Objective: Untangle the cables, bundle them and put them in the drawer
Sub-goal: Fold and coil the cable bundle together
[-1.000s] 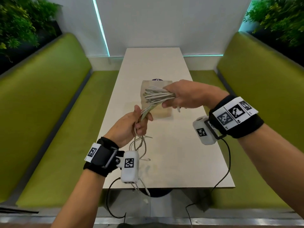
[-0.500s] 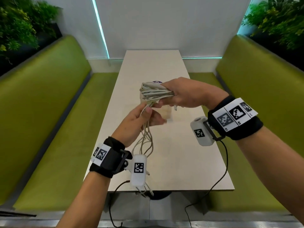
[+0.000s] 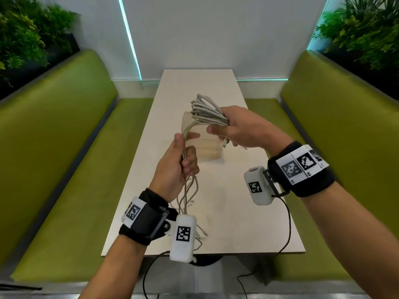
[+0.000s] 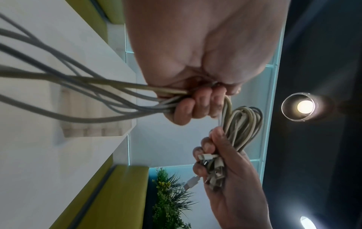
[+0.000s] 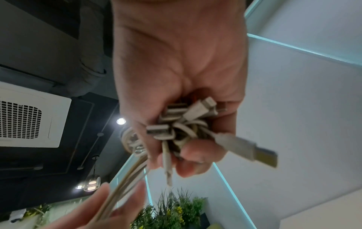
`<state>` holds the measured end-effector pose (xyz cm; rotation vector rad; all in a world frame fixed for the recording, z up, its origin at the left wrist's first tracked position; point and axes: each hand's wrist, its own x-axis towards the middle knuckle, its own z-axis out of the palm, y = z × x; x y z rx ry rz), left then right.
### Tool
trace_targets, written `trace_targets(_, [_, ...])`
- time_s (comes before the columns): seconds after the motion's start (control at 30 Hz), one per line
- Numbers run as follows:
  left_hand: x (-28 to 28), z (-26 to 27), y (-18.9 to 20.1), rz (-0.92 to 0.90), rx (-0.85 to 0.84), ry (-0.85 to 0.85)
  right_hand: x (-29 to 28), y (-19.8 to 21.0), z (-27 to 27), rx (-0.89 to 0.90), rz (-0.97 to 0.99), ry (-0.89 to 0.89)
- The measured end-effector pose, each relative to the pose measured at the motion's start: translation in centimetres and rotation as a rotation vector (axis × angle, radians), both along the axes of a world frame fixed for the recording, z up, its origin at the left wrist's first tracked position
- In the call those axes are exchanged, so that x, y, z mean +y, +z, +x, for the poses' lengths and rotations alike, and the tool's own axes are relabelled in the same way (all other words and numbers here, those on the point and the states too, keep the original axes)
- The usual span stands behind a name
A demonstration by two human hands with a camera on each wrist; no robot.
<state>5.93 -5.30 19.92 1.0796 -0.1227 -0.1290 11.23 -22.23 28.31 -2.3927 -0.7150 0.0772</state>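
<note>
Looping above the table (image 3: 218, 223), the cables (image 3: 207, 114) sit coiled in the clenched right hand (image 3: 244, 128) (plugs poking from its palm); loose strands run through the gripping left hand (image 3: 174, 169), over a wooden drawer box (image 3: 207, 151).

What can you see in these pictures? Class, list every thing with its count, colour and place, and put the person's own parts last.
cables: several, count unclear, pale grey; coiled in the right grip, loose ends trailing down through the left grip
wooden box: one, light wood; on the table behind the hands
table: one, white; between the benches
benches: two, green; one on each side of the table
plants: two clumps, green; behind each bench back
wrist cameras: two, white with black markers; one on each wrist
left hand: one; grips the trailing strands
right hand: one; grips the coil and its plugs
</note>
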Motion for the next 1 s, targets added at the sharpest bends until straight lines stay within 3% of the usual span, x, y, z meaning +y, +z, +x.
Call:
trace_targets(0.13, [0.4,0.4,-0.1,0.056,0.041,-0.001,0.9,-0.9,-0.4,-0.038,0.026,-0.029])
trace_targets(0.3, [2.2,0.9,0.5,0.096,-0.107,0.068,1.1,0.1,-0.8,-0.062,-0.084,0.007])
trace_targets(0.43, [1.3,0.4,0.6,0.304,-0.226,0.032,1.4,1.3,-0.5,-0.136,-0.064,-0.009])
trace_targets(0.63, [0.4,0.1,0.2,0.282,-0.246,0.162,1.8,0.2,-0.6,-0.083,0.010,-0.074])
trace_targets(0.77, [-0.2,0.7,0.9,0.164,-0.180,0.383,3.0,-2.0,-1.6,0.062,0.079,-0.042])
trace_targets(1.0, [-0.1,1.2,1.7,-0.170,-0.018,0.302,4.9,-5.2,-1.7,0.250,0.169,-0.007])
